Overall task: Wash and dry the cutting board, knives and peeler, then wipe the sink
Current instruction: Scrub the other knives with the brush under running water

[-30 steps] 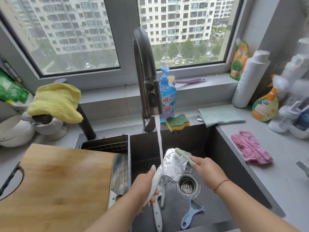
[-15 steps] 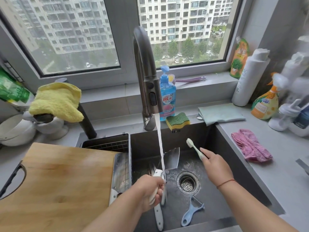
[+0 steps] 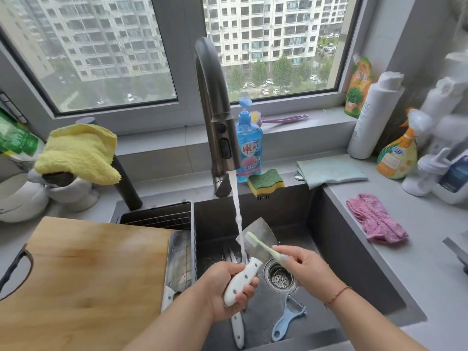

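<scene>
The cutting board (image 3: 83, 279) ran off the bottom edge. The left hand (image 3: 228, 287) covered part of the knife handle (image 3: 243, 281) and of a second knife (image 3: 237, 328) below. Bottles (image 3: 448, 138) at right were blurred and cut off.

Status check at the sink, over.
Left hand grips white-handled cleaver under running water. Right hand holds pale green toothbrush on blade. Blue peeler waiting.

A grey counter (image 3: 417, 262) surrounds the sink, bearing a pink cloth (image 3: 377, 219), a folded pale-green cloth (image 3: 331, 171), a yellow-green sponge (image 3: 266, 182), a blue dish-soap bottle (image 3: 249, 150) and, left, a wooden cutting board (image 3: 88, 282).
</scene>
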Available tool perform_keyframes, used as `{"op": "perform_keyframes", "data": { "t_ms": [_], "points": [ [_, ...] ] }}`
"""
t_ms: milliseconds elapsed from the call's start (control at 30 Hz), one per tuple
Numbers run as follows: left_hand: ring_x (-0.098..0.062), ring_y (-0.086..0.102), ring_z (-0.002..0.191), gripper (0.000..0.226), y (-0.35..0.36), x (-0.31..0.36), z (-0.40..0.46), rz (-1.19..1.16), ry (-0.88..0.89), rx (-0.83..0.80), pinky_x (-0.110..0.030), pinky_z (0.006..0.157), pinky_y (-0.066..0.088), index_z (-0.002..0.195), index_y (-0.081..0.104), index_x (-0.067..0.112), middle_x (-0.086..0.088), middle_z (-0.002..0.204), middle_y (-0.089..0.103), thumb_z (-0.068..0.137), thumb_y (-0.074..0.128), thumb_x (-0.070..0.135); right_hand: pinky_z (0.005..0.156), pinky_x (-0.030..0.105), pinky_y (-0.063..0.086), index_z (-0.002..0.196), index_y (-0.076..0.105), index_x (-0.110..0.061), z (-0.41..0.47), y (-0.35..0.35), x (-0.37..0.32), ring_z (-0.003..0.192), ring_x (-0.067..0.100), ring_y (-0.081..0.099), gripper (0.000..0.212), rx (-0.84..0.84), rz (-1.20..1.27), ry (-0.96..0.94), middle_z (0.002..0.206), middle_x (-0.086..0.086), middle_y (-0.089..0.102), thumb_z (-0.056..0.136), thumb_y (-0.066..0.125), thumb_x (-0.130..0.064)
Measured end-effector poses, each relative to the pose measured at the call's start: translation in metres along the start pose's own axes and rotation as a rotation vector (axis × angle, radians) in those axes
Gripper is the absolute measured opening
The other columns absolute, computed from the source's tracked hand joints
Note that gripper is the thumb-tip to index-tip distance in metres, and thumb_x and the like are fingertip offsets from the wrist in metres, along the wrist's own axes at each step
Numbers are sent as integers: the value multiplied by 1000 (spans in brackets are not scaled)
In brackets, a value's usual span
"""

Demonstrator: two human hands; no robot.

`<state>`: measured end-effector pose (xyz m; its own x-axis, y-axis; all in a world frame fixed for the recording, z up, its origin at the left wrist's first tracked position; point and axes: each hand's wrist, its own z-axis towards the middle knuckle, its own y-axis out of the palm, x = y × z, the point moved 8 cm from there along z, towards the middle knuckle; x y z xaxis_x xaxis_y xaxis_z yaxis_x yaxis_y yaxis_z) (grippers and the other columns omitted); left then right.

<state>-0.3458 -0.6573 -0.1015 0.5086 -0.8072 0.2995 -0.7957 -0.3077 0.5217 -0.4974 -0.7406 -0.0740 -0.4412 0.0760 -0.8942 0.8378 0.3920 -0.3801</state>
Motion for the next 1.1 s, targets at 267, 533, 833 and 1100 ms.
{"op": "perform_keyframes", "data": {
  "t_ms": [267,533,833,1100],
  "points": [
    [-9,41,33,37,5,6,-5,34,35,-34,-13,25,28,109,56,0,-7,63,45,97,45,33,91,32,50,115,64,-44,20,-10,11,100,3,62,26,57,-288,12,103,-17,69,92,53,-40],
    [-7,40,34,69,-5,10,-3,93,90,37,-12,26,28,116,54,4,-7,62,47,93,32,66,68,17,39,113,62,-53,9,16,-23,74,3,52,24,-133,-371,-141,79,-4,57,93,53,-43],
    [-8,38,33,81,-8,10,-1,120,89,19,-12,27,27,119,52,5,-6,60,45,88,25,74,69,20,42,108,66,-49,14,6,-22,68,3,52,22,-174,-301,-76,72,-12,59,94,56,-36],
    [-7,36,31,41,-7,3,-2,167,42,2,-9,28,22,113,55,7,-4,59,43,101,32,39,82,32,49,104,70,-44,21,3,-20,81,8,62,19,-114,-400,-28,88,-2,71,92,56,-40]
  ]
}}
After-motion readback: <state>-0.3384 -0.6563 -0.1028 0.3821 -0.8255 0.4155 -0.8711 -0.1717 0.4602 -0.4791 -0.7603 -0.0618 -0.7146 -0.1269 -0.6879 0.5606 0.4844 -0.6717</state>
